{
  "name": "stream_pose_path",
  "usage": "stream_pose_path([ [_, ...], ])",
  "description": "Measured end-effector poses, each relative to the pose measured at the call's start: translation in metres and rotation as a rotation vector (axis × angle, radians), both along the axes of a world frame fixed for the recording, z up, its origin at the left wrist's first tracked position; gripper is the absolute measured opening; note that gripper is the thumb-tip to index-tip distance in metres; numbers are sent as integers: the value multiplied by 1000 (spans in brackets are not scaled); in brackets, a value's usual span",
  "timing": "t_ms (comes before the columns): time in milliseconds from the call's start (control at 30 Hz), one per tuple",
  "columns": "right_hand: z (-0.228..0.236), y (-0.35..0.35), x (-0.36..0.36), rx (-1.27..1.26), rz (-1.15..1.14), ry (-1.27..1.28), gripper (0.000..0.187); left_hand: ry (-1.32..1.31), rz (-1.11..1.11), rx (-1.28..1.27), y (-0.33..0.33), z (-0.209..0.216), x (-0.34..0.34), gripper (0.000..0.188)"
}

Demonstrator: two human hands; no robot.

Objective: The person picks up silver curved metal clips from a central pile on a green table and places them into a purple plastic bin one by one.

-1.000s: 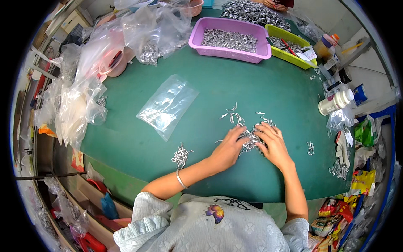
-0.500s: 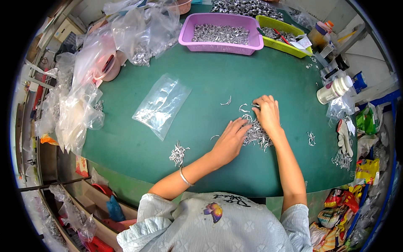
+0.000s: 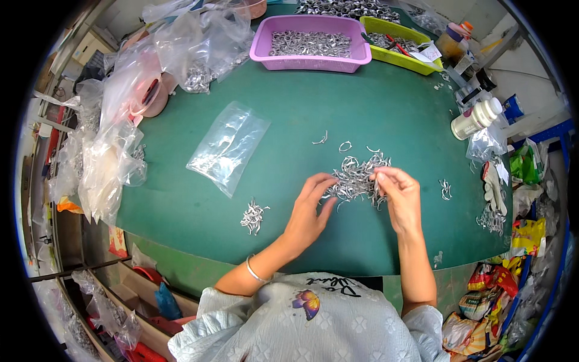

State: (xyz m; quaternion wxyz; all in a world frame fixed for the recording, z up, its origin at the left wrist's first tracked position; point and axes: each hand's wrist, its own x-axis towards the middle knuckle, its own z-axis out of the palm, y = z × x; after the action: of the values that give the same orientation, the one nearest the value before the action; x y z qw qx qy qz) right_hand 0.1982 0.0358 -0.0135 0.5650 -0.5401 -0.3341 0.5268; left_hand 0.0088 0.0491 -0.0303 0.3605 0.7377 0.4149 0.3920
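A heap of small curved silver metal pieces (image 3: 356, 176) lies on the green table (image 3: 289, 114) in front of me. At its left edge my left hand (image 3: 307, 211) is open, thumb and fingers apart, the fingertips touching the outer pieces. My right hand (image 3: 403, 196) is at the heap's right side with thumb and fingertips closed in a pinch; whatever is between them is too small to make out. Beyond the heap lie a few loose pieces (image 3: 345, 146). A smaller cluster of pieces (image 3: 254, 218) sits to the left, and another little group (image 3: 445, 189) to the right.
A flat clear plastic bag (image 3: 228, 149) lies left of the heap. Along the far edge stand a purple basket (image 3: 310, 62) and a yellow-green basket (image 3: 401, 59), both holding metal pieces. A white bottle (image 3: 476, 119) and a glove (image 3: 493, 187) are at right; plastic bags (image 3: 114, 163) crowd the left.
My right hand has drawn back toward me from the heap's far side to its right edge. My left hand has shifted left and opened, uncovering more of the heap.
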Motion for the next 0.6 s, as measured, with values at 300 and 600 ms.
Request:
stream_pose_path([
  [300, 35, -40, -33, 268, -109, -288, 11, -478, -96, -216, -25, 48, 17, 22],
  [600, 44, -62, -36, 231, 10, 145, 11, -807, -140, -677, -33, 64, 8, 11],
])
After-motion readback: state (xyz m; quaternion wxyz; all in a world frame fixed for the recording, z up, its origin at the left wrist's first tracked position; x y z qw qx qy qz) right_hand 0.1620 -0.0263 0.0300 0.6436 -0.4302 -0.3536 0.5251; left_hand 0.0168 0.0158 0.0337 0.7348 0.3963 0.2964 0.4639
